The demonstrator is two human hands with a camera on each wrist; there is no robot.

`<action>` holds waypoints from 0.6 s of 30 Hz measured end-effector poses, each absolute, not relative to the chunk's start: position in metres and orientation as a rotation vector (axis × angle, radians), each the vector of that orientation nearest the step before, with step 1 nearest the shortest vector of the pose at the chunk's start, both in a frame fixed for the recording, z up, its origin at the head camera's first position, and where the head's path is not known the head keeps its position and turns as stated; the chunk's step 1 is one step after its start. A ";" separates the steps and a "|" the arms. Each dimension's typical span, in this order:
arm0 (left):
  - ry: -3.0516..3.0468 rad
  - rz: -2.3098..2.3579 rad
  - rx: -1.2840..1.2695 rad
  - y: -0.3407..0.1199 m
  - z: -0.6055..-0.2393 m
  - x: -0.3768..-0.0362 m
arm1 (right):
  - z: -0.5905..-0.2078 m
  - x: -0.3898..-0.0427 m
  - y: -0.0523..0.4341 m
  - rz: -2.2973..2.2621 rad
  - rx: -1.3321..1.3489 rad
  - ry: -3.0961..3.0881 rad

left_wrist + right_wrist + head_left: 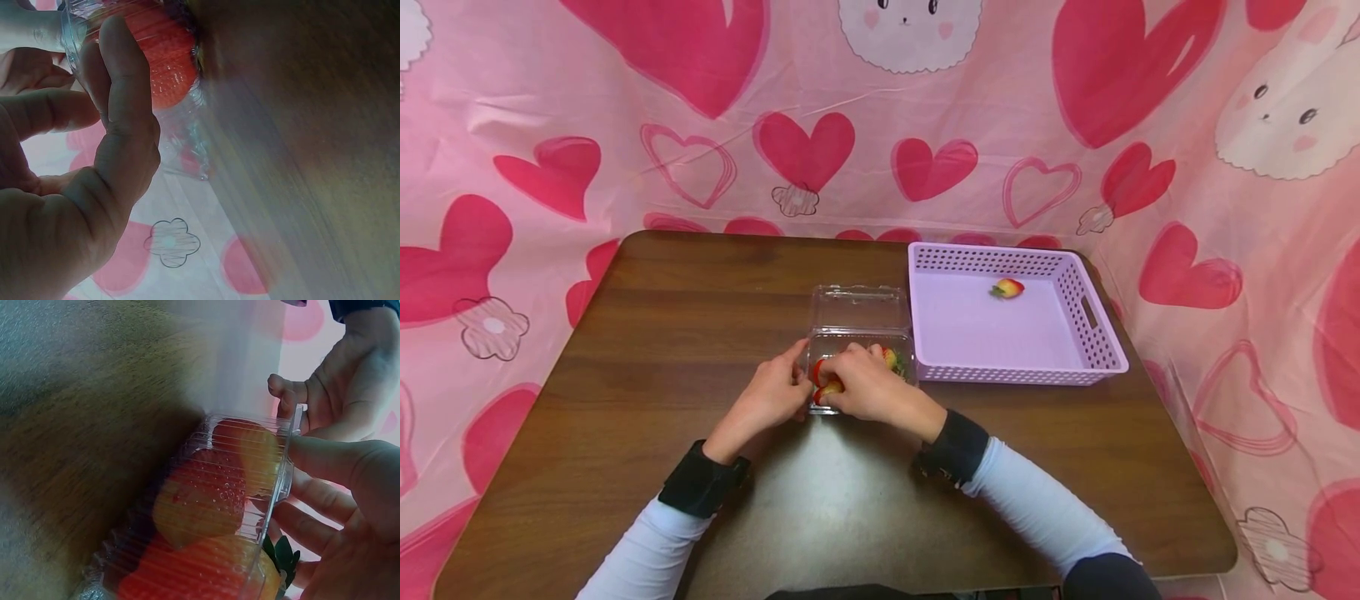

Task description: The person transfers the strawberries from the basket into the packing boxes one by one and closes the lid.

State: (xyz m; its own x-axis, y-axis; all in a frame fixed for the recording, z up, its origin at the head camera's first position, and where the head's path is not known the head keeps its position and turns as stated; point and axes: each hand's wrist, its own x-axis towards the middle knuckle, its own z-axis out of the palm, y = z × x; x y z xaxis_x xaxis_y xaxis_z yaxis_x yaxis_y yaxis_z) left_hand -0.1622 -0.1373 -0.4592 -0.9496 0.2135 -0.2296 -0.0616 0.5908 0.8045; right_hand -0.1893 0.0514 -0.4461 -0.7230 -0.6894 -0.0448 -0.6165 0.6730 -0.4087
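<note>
Heart-printed pink fabric surrounded a dark wooden bench carrying a clear clamshell punnet and a lilac basket.

Left hand gripped the punnet's left rim, fingers curled against the wall, apparently steadying it. Right hand reached into the punnet from its right, fingers curled around a strawberry; further berries lay inside, beside it. Lid stood hinged open behind the punnet. One strawberry lay in the basket, right of the punnet.
</note>
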 end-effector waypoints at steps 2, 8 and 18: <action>2.520 1.290 0.118 -0.137 -0.459 -0.162 | -0.447 -0.189 0.051 -0.539 -1.058 2.702; 2.515 1.292 0.111 -0.137 -0.461 -0.162 | -0.447 -0.189 0.052 -0.552 -1.048 2.699; 2.496 1.304 0.102 -0.138 -0.461 -0.163 | -0.439 -0.194 0.060 -0.680 -1.079 2.686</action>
